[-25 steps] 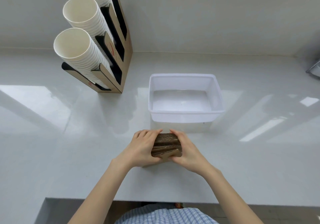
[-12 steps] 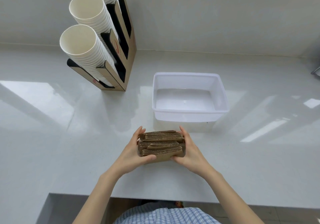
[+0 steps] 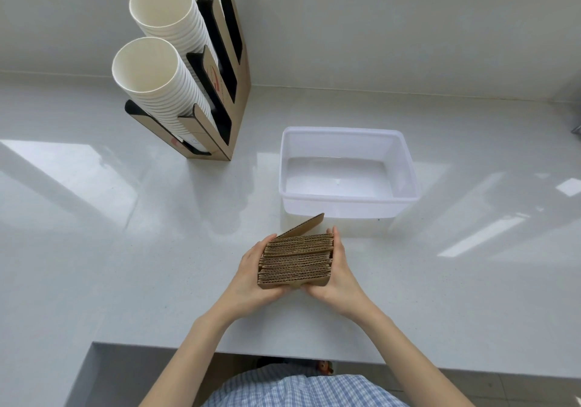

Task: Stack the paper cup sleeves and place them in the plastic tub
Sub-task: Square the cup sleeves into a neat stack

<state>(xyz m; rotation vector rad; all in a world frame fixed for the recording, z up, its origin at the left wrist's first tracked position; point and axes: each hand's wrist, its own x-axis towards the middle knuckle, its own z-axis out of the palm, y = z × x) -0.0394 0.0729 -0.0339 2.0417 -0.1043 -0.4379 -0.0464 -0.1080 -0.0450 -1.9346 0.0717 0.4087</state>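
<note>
A stack of brown corrugated cup sleeves is pressed between both my hands, just above the counter. My left hand grips its left end and my right hand its right end. The farthest sleeve of the stack tilts away and sticks up at its right corner. Just beyond the stack stands the white translucent plastic tub, with nothing inside it.
A cardboard cup dispenser with rows of white paper cups stands at the back left. The glossy white counter ends in a front edge close to my body. A wall runs behind.
My hands have lifted the sleeve stack off the counter and spread to its two ends, so its corrugated edges now show. The farthest sleeve has tipped away from the rest.
</note>
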